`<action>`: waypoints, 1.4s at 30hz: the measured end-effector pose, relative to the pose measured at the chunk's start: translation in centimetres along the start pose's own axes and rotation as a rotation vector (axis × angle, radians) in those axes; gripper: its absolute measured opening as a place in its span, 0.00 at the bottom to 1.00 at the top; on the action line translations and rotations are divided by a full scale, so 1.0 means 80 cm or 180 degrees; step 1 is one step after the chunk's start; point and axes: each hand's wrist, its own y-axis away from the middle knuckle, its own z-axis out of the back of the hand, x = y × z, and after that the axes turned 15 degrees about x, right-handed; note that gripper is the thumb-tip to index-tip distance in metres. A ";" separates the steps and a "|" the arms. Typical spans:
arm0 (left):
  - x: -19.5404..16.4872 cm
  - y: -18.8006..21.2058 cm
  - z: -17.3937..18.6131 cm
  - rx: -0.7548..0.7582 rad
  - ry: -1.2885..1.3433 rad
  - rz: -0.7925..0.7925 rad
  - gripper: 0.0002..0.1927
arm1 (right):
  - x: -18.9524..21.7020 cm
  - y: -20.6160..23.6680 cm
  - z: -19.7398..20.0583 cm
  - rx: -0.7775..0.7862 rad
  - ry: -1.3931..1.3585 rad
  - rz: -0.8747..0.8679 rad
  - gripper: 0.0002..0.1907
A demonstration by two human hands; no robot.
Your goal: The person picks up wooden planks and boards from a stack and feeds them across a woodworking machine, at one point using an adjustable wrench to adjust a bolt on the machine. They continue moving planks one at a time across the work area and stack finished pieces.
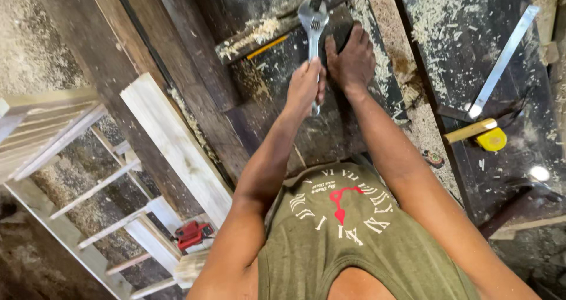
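Head view: the left hand [303, 87] is closed around the handle of a silver adjustable metal wrench [313, 23], whose head sits on the dark, sawdust-strewn machine table [283, 58]. The right hand [352, 58] lies flat beside it, fingers extended.

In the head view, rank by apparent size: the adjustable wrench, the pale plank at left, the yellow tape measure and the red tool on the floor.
1. Pale plank, clearly largest.
2. Adjustable wrench, gripped by the left hand.
3. Red tool and yellow tape measure: alike; the red tool lies farther below, so unranked.
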 end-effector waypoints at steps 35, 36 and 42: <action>-0.033 -0.050 -0.076 0.0219 0.0967 0.0166 0.18 | -0.108 0.014 -0.009 0.0424 0.0462 0.0562 0.29; -0.048 -0.044 -0.069 0.0396 0.0873 0.0140 0.18 | -0.106 0.016 -0.006 0.0232 0.0673 0.0738 0.32; -0.141 -0.029 0.078 0.1048 -0.1293 0.1899 0.15 | -0.088 0.026 0.005 0.0247 0.0309 0.0536 0.28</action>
